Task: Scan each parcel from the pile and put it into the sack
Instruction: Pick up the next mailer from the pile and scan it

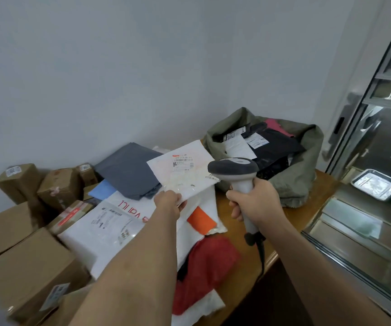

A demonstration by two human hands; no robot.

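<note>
My left hand [169, 203] pinches the near corner of a flat white parcel [182, 170], held up above the pile with its shipping label facing me. My right hand [255, 201] grips the handle of a grey barcode scanner [233, 169], whose head sits just right of the parcel's label. Behind the scanner an olive-green sack [307, 161] stands open on the wooden table, with several dark and white parcels inside. The pile [109, 222] of white, grey, blue and red mailers lies under my left arm.
Brown cardboard boxes [25, 262] crowd the table's left side and the wall. A bare strip of wooden table [243, 274] runs along the right edge, with the scanner's cable hanging over it. A glass sliding window [378, 149] stands at right, with a metal tray [373, 184] beyond it.
</note>
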